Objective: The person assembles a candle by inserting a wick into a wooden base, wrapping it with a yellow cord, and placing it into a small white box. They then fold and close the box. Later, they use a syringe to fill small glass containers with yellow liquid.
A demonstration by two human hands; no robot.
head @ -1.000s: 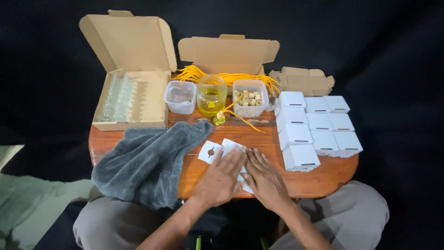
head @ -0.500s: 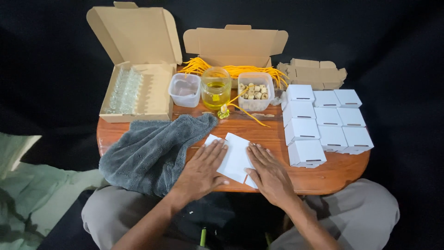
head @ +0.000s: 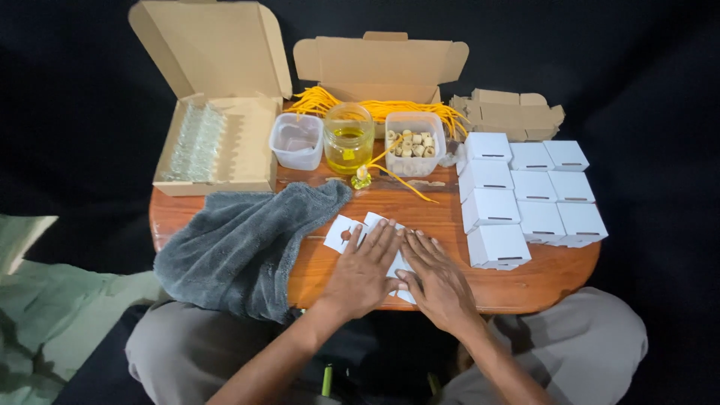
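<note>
Hands: my left hand (head: 362,268) and right hand (head: 437,280) press a flat white card (head: 346,232) at the bench's (head: 420,206) front edge, fingers spread wide, gripping nothing.

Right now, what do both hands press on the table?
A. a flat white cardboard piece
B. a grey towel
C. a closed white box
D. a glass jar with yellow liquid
A: the left hand and the right hand lie flat, side by side, on the flat white cardboard piece, apart from the grey towel.
</note>
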